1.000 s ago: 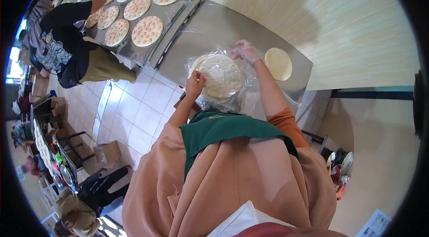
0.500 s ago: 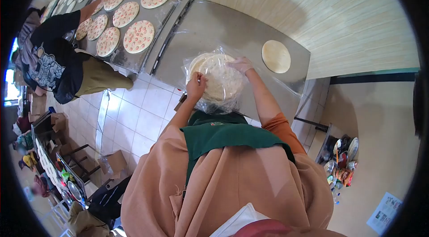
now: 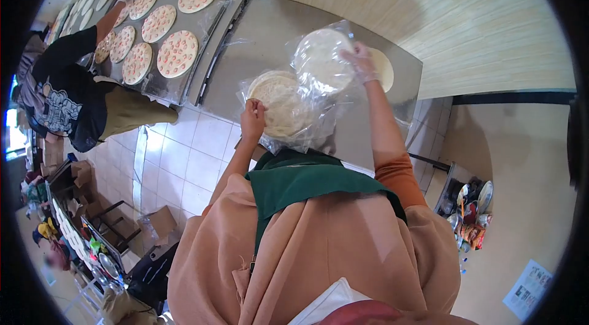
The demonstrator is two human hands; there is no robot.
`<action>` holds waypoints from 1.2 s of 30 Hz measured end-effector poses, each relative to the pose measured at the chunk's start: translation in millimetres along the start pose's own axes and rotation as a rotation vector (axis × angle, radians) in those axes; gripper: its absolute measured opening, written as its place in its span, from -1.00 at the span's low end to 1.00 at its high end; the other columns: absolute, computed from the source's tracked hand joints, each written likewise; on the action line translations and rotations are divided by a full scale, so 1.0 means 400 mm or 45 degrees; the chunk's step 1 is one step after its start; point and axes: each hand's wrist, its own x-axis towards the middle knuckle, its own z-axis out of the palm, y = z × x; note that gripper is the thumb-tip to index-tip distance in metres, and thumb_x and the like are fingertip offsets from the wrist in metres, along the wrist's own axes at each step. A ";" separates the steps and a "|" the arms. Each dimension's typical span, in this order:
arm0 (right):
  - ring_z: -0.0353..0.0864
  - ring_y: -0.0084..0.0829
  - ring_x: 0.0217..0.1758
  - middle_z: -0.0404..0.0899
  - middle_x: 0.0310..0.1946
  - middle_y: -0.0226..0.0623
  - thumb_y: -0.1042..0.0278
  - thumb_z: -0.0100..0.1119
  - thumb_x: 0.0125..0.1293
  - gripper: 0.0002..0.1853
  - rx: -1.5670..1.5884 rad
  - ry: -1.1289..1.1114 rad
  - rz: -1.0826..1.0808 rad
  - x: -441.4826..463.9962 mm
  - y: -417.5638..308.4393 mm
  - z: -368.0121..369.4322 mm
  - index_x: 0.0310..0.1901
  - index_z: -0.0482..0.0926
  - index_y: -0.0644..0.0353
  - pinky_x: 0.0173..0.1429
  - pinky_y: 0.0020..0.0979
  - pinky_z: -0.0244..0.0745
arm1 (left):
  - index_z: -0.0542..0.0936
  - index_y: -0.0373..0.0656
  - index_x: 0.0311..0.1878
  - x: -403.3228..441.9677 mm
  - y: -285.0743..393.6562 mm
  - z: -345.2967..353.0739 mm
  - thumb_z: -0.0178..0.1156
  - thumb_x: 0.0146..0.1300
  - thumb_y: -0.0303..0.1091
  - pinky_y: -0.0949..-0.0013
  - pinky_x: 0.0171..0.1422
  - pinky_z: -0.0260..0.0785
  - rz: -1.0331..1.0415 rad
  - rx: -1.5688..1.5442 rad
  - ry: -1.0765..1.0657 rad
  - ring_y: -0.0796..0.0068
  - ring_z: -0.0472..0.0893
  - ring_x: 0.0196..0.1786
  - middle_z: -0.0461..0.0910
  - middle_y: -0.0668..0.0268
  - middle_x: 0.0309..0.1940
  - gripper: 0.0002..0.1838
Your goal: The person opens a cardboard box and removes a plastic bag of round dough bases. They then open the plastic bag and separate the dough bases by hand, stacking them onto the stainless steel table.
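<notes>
A stack of round flat dough bases (image 3: 279, 107) lies in clear plastic on the metal table (image 3: 270, 27), close to my apron. At the stack's left edge my left hand (image 3: 253, 118) is closed, its fingertips pinching what looks like the plastic edge; the exact hold is too small to tell. My right hand (image 3: 362, 62), in a clear glove, grips the right edge of one dough base (image 3: 324, 61), raised above the table with plastic about it. Behind that hand another round base (image 3: 381, 70) lies on the table, partly hidden.
On the adjoining table at the left are several topped rounds (image 3: 178, 54). A co-worker in a black shirt (image 3: 64, 92) reaches over them. A wall (image 3: 491, 24) borders the far side. An open cardboard box (image 3: 158, 225) sits on the tiled floor.
My right hand has closed on a dough base and lifted it off the stack, up and to the right. My left hand stays by the stack. The view has shifted slightly.
</notes>
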 end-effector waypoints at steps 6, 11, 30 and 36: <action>0.55 -0.52 -0.17 0.60 -0.18 -0.27 0.24 0.46 0.12 -0.51 0.550 0.060 -0.016 -0.010 -0.207 -0.208 -0.03 0.48 0.35 -0.10 -0.47 0.50 | 0.48 -0.15 -0.10 0.047 0.014 0.007 0.10 0.38 -0.26 0.10 -0.21 0.47 0.176 0.344 0.168 0.07 0.68 -0.29 0.68 0.16 -0.35 -0.82; 0.57 -0.53 -0.10 0.61 -0.15 -0.26 0.29 0.41 0.18 -0.48 0.870 -0.018 0.071 -0.100 -0.350 -0.276 0.09 0.46 0.38 0.00 -0.49 0.48 | 0.49 -0.13 -0.10 0.057 0.032 0.003 0.09 0.38 -0.25 0.09 -0.21 0.47 0.208 0.419 0.171 0.05 0.68 -0.28 0.68 0.19 -0.36 -0.82; 0.65 -0.36 -0.10 0.68 -0.16 -0.29 0.02 0.24 0.27 -0.62 -0.344 -0.469 0.227 -0.170 0.095 0.115 -0.03 0.65 0.12 0.02 -0.33 0.53 | 0.57 -0.20 -0.11 0.132 -0.121 -0.011 0.27 0.30 -0.28 0.52 -0.23 0.40 -0.034 -0.306 -0.138 0.63 0.55 -0.34 0.64 0.34 -0.37 -0.78; 0.57 -0.56 -0.20 0.62 -0.32 -0.42 -0.01 0.43 0.12 -0.58 0.183 -0.749 0.564 -0.243 0.108 0.146 -0.16 0.66 0.15 -0.10 -0.42 0.51 | 0.58 -0.20 -0.11 0.126 -0.122 -0.003 0.26 0.31 -0.27 0.52 -0.21 0.41 -0.020 -0.279 -0.102 0.64 0.55 -0.34 0.63 0.35 -0.38 -0.78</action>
